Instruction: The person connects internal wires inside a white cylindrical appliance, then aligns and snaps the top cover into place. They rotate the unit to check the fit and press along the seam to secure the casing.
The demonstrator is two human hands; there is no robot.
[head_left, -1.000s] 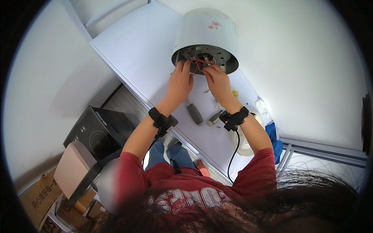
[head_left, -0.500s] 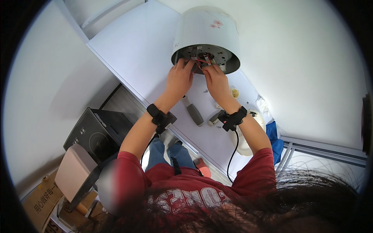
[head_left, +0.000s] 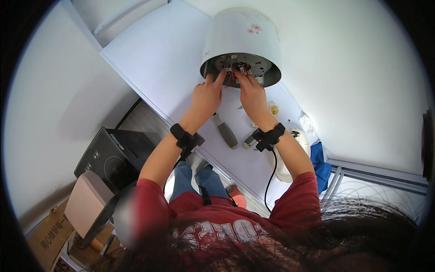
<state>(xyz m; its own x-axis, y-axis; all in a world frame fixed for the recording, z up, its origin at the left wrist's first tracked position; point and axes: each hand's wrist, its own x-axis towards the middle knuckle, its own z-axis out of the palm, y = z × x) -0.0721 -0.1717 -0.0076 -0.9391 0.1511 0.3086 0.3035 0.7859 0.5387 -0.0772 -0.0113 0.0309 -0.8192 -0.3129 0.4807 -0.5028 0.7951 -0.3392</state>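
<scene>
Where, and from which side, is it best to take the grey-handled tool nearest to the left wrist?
Probably best is the middle of the thick grey handle, taken from above and from the person's side. The handle lies uncovered, with its end toward the person; the narrower end of the tool points away.

They wear a white-lettered, short-sleeved red shirt point(head_left: 235, 214) and blue trousers point(head_left: 183, 180), perhaps jeans. Black, cabled straps point(head_left: 271, 137) circle both wrists point(head_left: 268, 120).
</scene>
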